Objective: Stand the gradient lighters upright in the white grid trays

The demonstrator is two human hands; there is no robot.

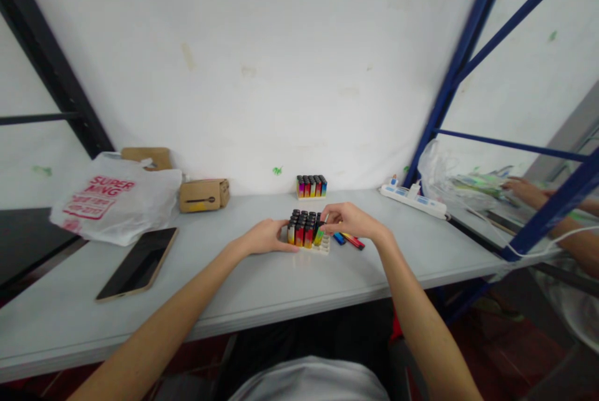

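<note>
In front of me on the table stands a pale tray (321,250) filled with upright lighters (299,236) in several colours with black tops. Its right-hand slots show bare. My left hand (266,237) wraps round the tray's left side, thumb along the front and fingers behind. My right hand (349,220) pinches a yellow-green lighter (319,237) by its dark top at the tray's right part; the lighter stands slightly tilted. Just right of the tray, below my right hand, lie a blue lighter (339,238) and a red lighter (354,242).
A second tray of lighters (311,188) stands by the wall. To the left are a cardboard box (204,195), a white plastic bag (121,198) and a phone (139,264). On the right lie a power strip (414,200) and a blue shelf post (440,108); another person's arm (561,220) shows beyond.
</note>
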